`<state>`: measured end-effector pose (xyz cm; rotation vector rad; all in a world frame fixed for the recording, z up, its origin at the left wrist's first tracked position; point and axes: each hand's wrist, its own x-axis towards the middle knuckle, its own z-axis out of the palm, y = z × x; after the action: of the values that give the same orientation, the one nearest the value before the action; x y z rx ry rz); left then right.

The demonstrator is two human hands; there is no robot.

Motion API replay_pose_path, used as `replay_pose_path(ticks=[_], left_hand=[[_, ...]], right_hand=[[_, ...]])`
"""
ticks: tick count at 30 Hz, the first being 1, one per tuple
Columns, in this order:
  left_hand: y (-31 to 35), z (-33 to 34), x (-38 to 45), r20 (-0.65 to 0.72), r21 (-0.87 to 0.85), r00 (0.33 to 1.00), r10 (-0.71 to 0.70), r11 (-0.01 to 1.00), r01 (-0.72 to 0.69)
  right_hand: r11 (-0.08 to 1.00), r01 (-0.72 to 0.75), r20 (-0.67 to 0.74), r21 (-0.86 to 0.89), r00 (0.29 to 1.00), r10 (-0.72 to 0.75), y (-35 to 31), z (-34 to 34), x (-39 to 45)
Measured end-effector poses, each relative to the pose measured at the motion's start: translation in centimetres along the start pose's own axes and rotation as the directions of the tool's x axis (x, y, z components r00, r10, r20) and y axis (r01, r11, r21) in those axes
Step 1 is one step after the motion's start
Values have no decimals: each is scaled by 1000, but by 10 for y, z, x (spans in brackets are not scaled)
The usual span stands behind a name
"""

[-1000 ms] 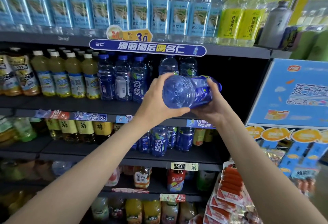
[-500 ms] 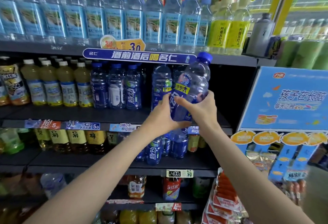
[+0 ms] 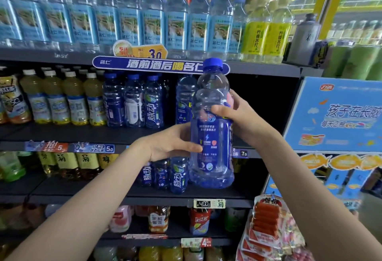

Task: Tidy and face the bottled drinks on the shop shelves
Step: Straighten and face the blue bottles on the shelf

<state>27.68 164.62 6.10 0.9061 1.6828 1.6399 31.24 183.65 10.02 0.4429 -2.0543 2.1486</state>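
Dark shelves (image 3: 72, 134) run across the view, stacked w/ drinks; top shelf holds a long row of clear water bottles (image 3: 132, 19) w/ light-blue labels, plus two yellow-labelled lemon soda bottles (image 3: 266, 33) at its right end; middle shelf carries yellowish tea bottles (image 3: 62, 99) at left, then small blue drink bottles (image 3: 134, 101), caps up; a blue banner sign (image 3: 148, 64) hangs on the shelf edge above them; lower shelf has more small blue bottles (image 3: 163, 176). At right, a blue cardboard display box (image 3: 339, 116). In front, held upright, a large blue bottle (image 3: 211, 136), cap on, clear liquid inside, back label facing the camera. Left hand (image 3: 171, 143) wraps its lower half, thumb across the label; right hand (image 3: 239, 116) grips nearer the shoulder, fingers curled round.
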Motion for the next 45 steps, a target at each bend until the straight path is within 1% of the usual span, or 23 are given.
replay_pose_path(ticks=[2,3,4,5,7,8,10,13,14,15,17,18,20,22,25,27,30,33,35,38,41,43,45], left_hand=[[-5,-3,1,-65,-108,998,-15,994,8],[-6,1,3,-112,-105,993,-20,994,9],[-7,8,9,-171,-26,985,-20,1000,15],[-8,17,16,-236,86,972,-2,996,23],[-9,33,31,-381,274,919,104,962,4],[-11,37,38,-434,323,889,145,947,3],[-17,38,43,-477,311,864,160,950,-4],[-22,27,40,-452,132,884,115,989,-61],[-22,22,42,-435,94,894,107,993,-73],[-20,19,45,-418,89,901,115,992,-85],[-18,15,52,-424,225,890,166,972,-74],[-17,15,56,-436,354,875,213,934,-51],[-20,19,64,-429,541,846,317,840,-40],[-22,21,72,-373,610,841,393,787,-97],[-23,7,85,-299,694,855,423,711,-109],[-28,-11,90,-356,716,827,434,696,-57],[-40,-36,91,-542,692,718,437,716,86],[-48,-53,98,-649,676,607,460,715,181],[-51,-60,107,-679,670,565,469,710,216],[-52,-66,122,-725,632,524,447,734,249],[-52,-71,136,-798,527,496,343,796,298],[-56,-74,143,-832,453,492,257,826,335],[-65,-79,148,-832,423,513,211,840,341]], right_hand=[[978,1,-222,-208,974,-48,-2,7,2],[938,-32,-330,-344,940,-89,-3,11,3],[887,-75,-405,-456,905,-132,-3,14,3],[835,-100,-439,-540,881,-178,-3,16,3],[776,-119,-447,-619,866,-224,1,19,3],[778,-116,-448,-617,865,-226,3,19,3],[823,-96,-435,-560,879,-193,3,12,5],[930,-52,-320,-364,945,-72,-1,-12,2],[951,-57,-275,-305,961,-31,0,-18,-1],[951,-73,-239,-302,971,-1,3,-20,-3],[899,-95,-229,-427,973,-6,13,-15,-5],[875,-88,-270,-477,962,-50,20,-10,-4],[881,-86,-421,-465,897,-135,31,-5,-2],[892,-11,-506,-452,827,-246,43,-10,0],[844,72,-489,-532,788,-375,54,-25,4],[772,98,-432,-629,781,-451,60,-37,11],[685,90,-379,-723,777,-503,72,-58,24],[714,13,-449,-700,769,-455,84,-75,43],[755,-64,-536,-652,744,-400,90,-83,60],[804,-168,-649,-571,692,-316,93,-94,88],[801,-264,-707,-538,658,-258,99,-104,107],[791,-255,-682,-556,683,-260,102,-111,111],[778,-243,-640,-580,727,-250,109,-117,108]])
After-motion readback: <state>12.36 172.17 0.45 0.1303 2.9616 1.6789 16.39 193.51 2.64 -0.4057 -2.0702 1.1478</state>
